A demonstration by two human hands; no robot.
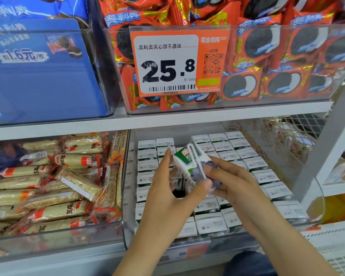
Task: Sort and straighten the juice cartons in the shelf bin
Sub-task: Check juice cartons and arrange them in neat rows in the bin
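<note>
One small juice carton (195,164) is held tilted above the clear shelf bin (126,196), between two bare hands. It is pinched by the left hand (167,198), thumb against its lower end and forefinger laid along its left side, and by the right hand (235,188), whose curled fingertips are pressed on its right face. The carton is a smooth rectangular box, white with a green band and blue fruit printed on it, and a wrapped straw is fixed along its face.

Below it, the packed cartons (255,164) are stood upright in about five rows running front to back, their flat white tops showing; the total cannot be counted exactly, since several are hidden by the hands. A dark gap (178,193) is left open in the middle rows, just beneath the held carton. The bin walls are of transparent, glossy plastic with rounded corners, and the right-hand rows are set close against the wall.

To the left, a second clear bin is filled with loosely heaped bar packets (64,188) in crinkled transparent wrap. On the shelf above, red biscuit packs (267,62) are stacked behind one orange price tag (179,60), and one blue display box (38,66) is set beside them. White wire mesh (283,136) is seen behind the carton bin.
</note>
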